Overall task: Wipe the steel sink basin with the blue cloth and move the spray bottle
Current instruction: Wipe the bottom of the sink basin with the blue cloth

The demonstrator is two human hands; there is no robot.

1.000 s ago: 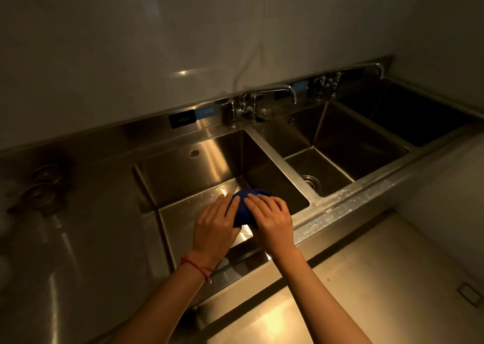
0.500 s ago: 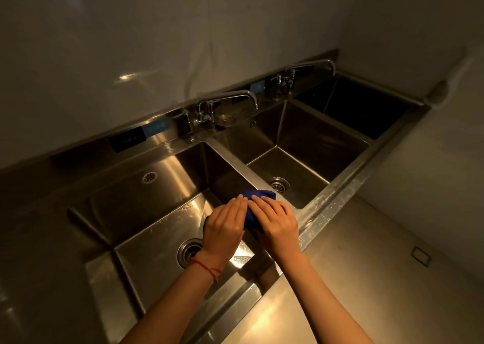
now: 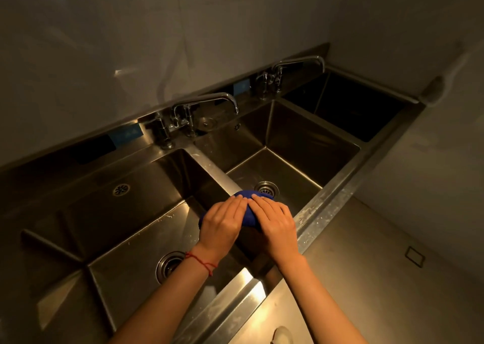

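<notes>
The blue cloth (image 3: 245, 214) is bunched up under both my hands, sitting right on the steel divider (image 3: 209, 169) between the left basin (image 3: 146, 228) and the middle basin (image 3: 285, 160), close to the front rim. My left hand (image 3: 221, 224) lies flat over its left side, fingers straight and together, pressing down; my right hand (image 3: 276, 226) covers the right side the same way, fingertips meeting the left ones over the cloth. So I'm pressing, not pinching. I'd say I'm in the thick of the wiping step, working the ridge between two basins. How much steel is already clean I can't judge: the light is dim, and I see pale specks on the front rim (image 3: 324, 202) and streaks on the left basin floor. The left drain (image 3: 170, 265) sits just below my left wrist, the middle drain (image 3: 266, 188) just past the cloth. Further out, the near faucet (image 3: 207, 108) and the far faucet (image 3: 296, 67), then a third basin (image 3: 353, 105) in shadow. The spray bottle? Nowhere in view, so that move looks untouched.
</notes>
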